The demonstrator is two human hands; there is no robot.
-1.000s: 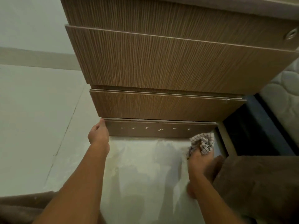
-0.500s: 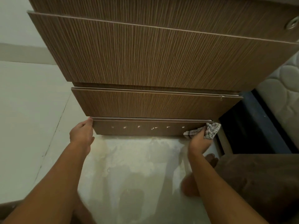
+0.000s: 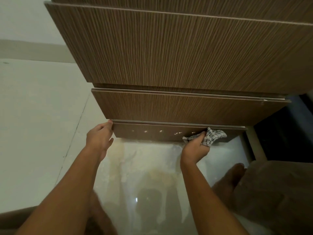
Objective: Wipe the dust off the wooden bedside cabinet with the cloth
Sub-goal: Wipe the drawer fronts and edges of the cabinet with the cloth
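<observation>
The wooden bedside cabinet (image 3: 177,53) fills the upper part of the view, its grained drawer fronts stepping down to a dark base strip (image 3: 152,133) speckled with pale spots. My right hand (image 3: 194,148) is shut on a checked cloth (image 3: 211,135) and presses it against the right part of that strip. My left hand (image 3: 99,138) rests with its fingertips on the strip's left end, holding nothing.
A pale tiled floor (image 3: 39,124) with a wet, streaked patch (image 3: 144,167) lies in front of the cabinet. A dark gap (image 3: 284,133) opens at the right. My knee in brown fabric (image 3: 271,192) sits at lower right.
My right hand has lifted the cloth from the floor to the base strip and slid it leftward along it. My left hand has stayed at the strip's left end.
</observation>
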